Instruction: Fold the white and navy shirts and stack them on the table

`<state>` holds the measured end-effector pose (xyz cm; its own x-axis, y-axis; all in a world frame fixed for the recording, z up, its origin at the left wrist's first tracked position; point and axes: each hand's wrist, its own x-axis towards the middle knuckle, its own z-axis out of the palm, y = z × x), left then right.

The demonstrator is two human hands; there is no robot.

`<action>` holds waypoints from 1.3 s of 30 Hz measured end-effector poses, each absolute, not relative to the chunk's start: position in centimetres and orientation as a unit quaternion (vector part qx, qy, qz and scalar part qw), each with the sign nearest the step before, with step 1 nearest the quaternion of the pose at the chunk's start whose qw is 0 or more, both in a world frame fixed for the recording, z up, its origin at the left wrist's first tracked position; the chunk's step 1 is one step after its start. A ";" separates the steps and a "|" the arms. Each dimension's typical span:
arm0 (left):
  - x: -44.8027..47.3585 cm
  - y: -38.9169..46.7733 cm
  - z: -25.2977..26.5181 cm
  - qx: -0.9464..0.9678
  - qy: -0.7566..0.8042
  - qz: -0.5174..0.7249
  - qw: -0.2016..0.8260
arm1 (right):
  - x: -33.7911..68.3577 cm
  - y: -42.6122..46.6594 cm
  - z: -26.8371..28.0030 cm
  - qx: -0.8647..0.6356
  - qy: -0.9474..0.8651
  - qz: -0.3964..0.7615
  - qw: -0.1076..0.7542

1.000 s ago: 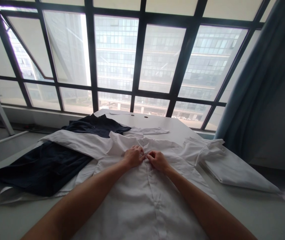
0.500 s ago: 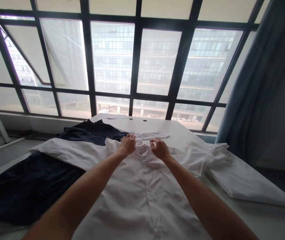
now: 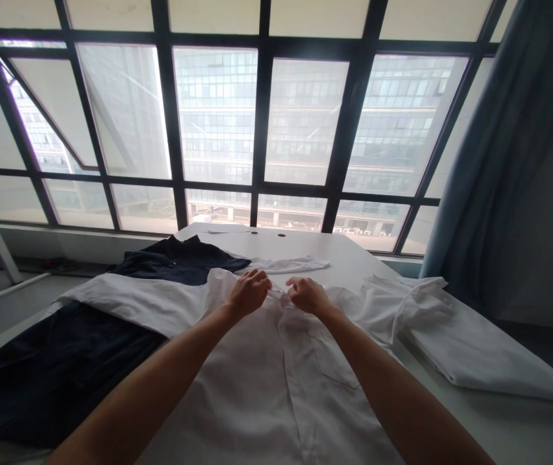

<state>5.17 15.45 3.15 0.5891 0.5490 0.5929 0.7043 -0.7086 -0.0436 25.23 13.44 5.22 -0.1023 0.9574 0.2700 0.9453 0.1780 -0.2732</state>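
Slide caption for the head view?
Left hand and right hand at a white shirt, one sleeve across dark clothing.

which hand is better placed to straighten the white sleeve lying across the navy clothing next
Left, probably: the left hand is nearer the white sleeve, while the right hand is on the far side of the placket.

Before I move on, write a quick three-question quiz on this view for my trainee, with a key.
1. True or false: the left hand and the right hand are both over the far half of the white shirt.
2. Choose one. A white sleeve lies across: A) the floor; B) the dark clothes; C) the window.
3. Fill in: the curtain hangs on the ____ side of the view.

Key: 1 true; 2 B; 3 right.
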 end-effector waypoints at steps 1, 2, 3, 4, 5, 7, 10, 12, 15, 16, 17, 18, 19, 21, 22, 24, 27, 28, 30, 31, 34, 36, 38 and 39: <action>4.8 14.8 2.8 -0.888 -0.339 -0.277 0.143 | 25.1 12.8 5.6 -0.645 -0.739 0.014 0.193; 4.5 14.2 2.4 -0.894 -0.326 -0.270 0.145 | 24.8 12.1 5.8 -0.646 -0.739 0.014 0.190; 4.3 13.7 2.0 -0.900 -0.317 -0.262 0.145 | 24.6 11.6 6.0 -0.645 -0.741 0.015 0.187; 4.0 13.3 1.6 -0.906 -0.309 -0.252 0.141 | 24.3 11.0 6.0 -0.637 -0.748 0.018 0.185; 3.8 13.0 1.4 -0.912 -0.300 -0.244 0.133 | 24.1 10.6 5.9 -0.624 -0.759 0.023 0.185; 3.4 12.6 1.2 -0.928 -0.273 -0.234 0.097 | 23.6 10.0 5.4 -0.590 -0.785 0.031 0.186; 2.9 12.6 1.8 -0.939 -0.238 -0.247 0.037 | 23.1 9.6 4.5 -0.558 -0.811 0.003 0.176; 2.6 13.0 2.7 -0.925 -0.254 -0.278 0.042 | 22.8 9.6 4.0 -0.553 -0.817 -0.034 0.157; 2.2 13.8 4.4 -0.914 -0.302 -0.259 0.076 | 22.6 9.5 3.9 -0.543 -0.824 -0.067 0.148; 2.1 13.9 4.9 -0.920 -0.310 -0.226 0.077 | 22.6 9.5 4.0 -0.541 -0.824 -0.073 0.150; 2.1 14.0 5.4 -0.927 -0.314 -0.190 0.077 | 22.6 9.4 4.1 -0.538 -0.826 -0.076 0.150; 2.0 14.0 5.8 -0.932 -0.316 -0.157 0.079 | 22.6 9.4 4.2 -0.535 -0.828 -0.076 0.147; 1.9 14.0 6.1 -0.936 -0.315 -0.132 0.087 | 22.7 9.3 4.4 -0.535 -0.829 -0.073 0.142; 1.8 13.6 6.5 -0.941 -0.299 -0.105 0.119 | 23.0 9.3 4.6 -0.548 -0.823 -0.060 0.137; 1.7 13.3 6.5 -0.943 -0.287 -0.099 0.139 | 23.3 9.3 4.8 -0.561 -0.815 -0.054 0.137; 1.5 12.6 6.4 -0.943 -0.267 -0.099 0.174 | 24.1 9.6 5.0 -0.599 -0.788 -0.042 0.138; 1.2 11.8 5.9 -0.930 -0.284 -0.112 0.206 | 25.3 10.1 5.3 -0.660 -0.733 -0.042 0.159; 1.1 11.7 5.7 -0.923 -0.299 -0.116 0.213 | 25.5 10.2 5.4 -0.673 -0.718 -0.049 0.171; 1.0 11.5 5.4 -0.910 -0.327 -0.125 0.221 | 25.9 10.4 5.6 -0.678 -0.704 -0.075 0.197; 1.0 11.6 5.2 -0.905 -0.338 -0.132 0.221 | 26.0 10.5 5.6 -0.669 -0.708 -0.088 0.209; 1.1 11.9 4.7 -0.891 -0.362 -0.183 0.203 | 26.8 10.8 5.5 -0.593 -0.754 -0.102 0.264; 1.0 12.3 4.5 -0.881 -0.368 -0.246 0.167 | 27.8 11.2 5.2 -0.515 -0.795 -0.089 0.308; 1.0 12.7 4.4 -0.873 -0.366 -0.299 0.120 | 28.9 11.7 5.0 -0.451 -0.826 -0.086 0.328; 1.0 12.8 4.4 -0.871 -0.368 -0.311 0.097 | 29.4 11.9 4.9 -0.434 -0.834 -0.093 0.329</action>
